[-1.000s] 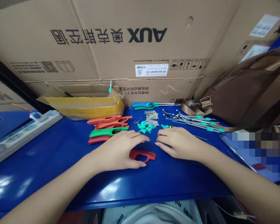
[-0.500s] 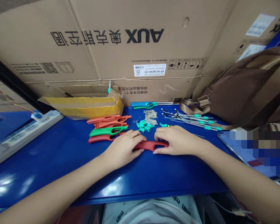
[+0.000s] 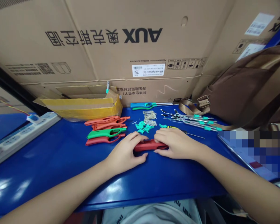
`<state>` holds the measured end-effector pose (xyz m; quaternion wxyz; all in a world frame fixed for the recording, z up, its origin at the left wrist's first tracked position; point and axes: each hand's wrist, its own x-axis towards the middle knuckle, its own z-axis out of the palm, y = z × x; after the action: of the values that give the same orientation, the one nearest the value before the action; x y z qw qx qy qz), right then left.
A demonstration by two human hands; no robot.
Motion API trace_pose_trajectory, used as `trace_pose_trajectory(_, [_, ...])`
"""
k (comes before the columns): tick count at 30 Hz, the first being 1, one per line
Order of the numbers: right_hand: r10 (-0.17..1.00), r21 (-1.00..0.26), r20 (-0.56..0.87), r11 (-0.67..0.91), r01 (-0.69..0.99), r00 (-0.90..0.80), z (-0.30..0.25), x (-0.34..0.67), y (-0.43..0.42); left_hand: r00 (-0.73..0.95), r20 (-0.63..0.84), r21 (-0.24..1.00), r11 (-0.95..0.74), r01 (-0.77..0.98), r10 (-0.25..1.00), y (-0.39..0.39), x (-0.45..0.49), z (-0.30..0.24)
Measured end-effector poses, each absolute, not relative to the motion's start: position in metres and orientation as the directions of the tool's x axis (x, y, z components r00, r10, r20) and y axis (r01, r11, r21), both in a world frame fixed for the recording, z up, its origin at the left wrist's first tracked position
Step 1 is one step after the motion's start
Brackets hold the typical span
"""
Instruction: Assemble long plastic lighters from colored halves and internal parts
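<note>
A red plastic lighter shell (image 3: 147, 145) lies on the blue table (image 3: 60, 161) between my two hands. My left hand (image 3: 126, 151) is closed on its left end, fingers curled over the top. My right hand (image 3: 175, 141) is closed on its right end. Just behind the hands lie small teal plastic pieces (image 3: 142, 126) and a bundle of small metal parts (image 3: 150, 115). To the left lies a pile of orange, green and red lighter shells (image 3: 106, 130).
A yellow-taped open carton (image 3: 81, 105) stands at the back left. A white power strip (image 3: 21, 132) lies at the far left. Metal rods with teal ends (image 3: 191, 119), a blue-green lighter (image 3: 144, 105) and a brown bag (image 3: 245, 90) are to the right. Big cardboard boxes (image 3: 140, 46) wall the back.
My left hand slid the red shell out from under its palm toward the right. My right hand took hold of its other end, and both hands now grip it.
</note>
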<state>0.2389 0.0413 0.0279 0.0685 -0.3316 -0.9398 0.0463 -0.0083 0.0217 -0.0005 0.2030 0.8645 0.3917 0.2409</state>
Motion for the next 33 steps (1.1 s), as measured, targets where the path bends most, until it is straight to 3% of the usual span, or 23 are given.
trace_pose_trajectory(8, [0.509,-0.295,0.231,0.849,0.439,-0.829,0.025,0.242,0.037,0.671,0.302,0.545,-0.700,0.461,0.677,0.025,-0.014,0.007])
trace_pose_trajectory(19, [0.724,-0.257,0.410,0.676,0.691,-0.555,0.007,0.244,0.057,0.791,0.206,0.437,-0.777,0.453,0.577,0.023,-0.015,0.006])
trace_pose_trajectory(28, [0.830,-0.230,0.377,0.513,0.827,-0.411,-0.003,0.252,0.066,0.784,0.187,0.410,-0.772,0.485,0.592,0.021,-0.017,0.006])
trace_pose_trajectory(33, [0.824,-0.133,0.310,0.532,0.836,-0.475,0.001,0.258,0.069,0.771,0.189,0.398,-0.765,0.506,0.608,0.022,-0.015,0.006])
